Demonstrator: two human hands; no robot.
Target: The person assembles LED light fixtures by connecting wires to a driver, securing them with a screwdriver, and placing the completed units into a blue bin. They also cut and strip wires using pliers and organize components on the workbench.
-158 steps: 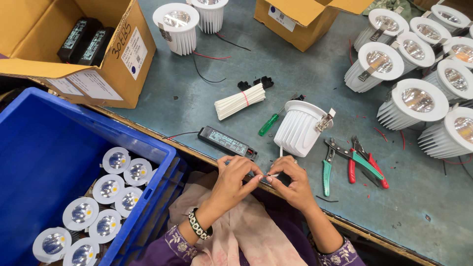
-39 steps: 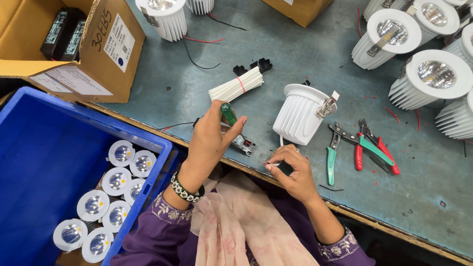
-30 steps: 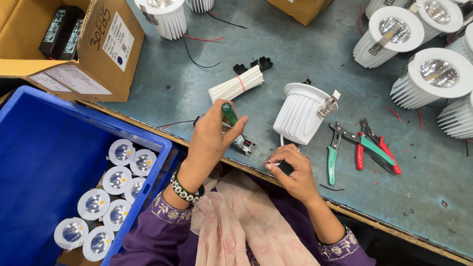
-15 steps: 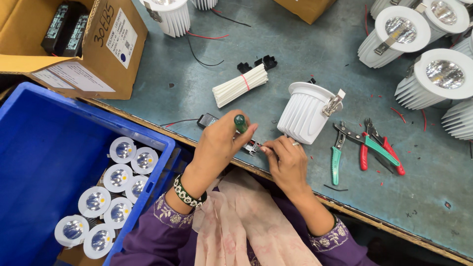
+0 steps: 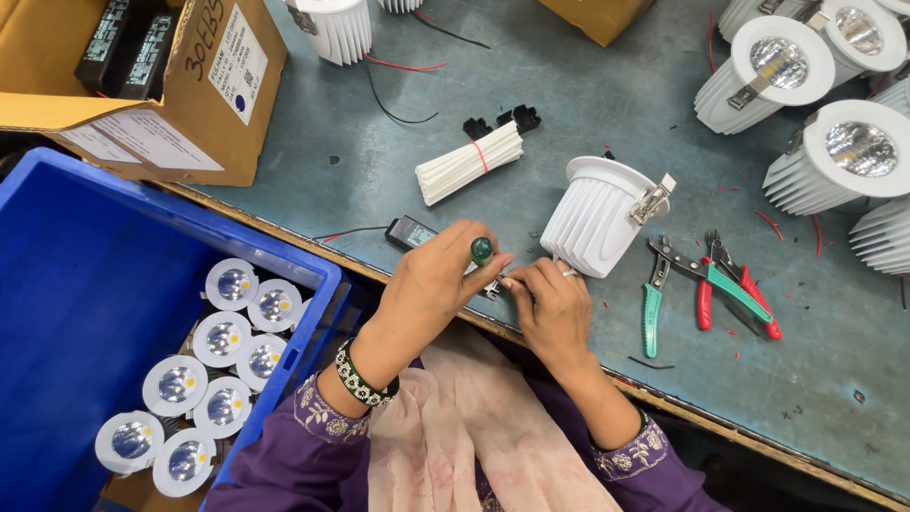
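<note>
Grey-blue tabletop (image 5: pixel 569 85), near edge: a green-handled screwdriver (image 5: pixel 482 250) stands nearly upright, handle toward the camera, pinched in the left hand (image 5: pixel 438 280). Right hand (image 5: pixel 550 301) fingers pinch a small connector (image 5: pixel 493 286), beside a white ribbed lamp (image 5: pixel 597 216) lying on its side.

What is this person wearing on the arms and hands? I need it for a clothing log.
Both arms have purple sleeves with pale embroidered cuffs. The left hand has a beaded black-and-white bracelet at the wrist; the right hand wears a thin ring.
</note>
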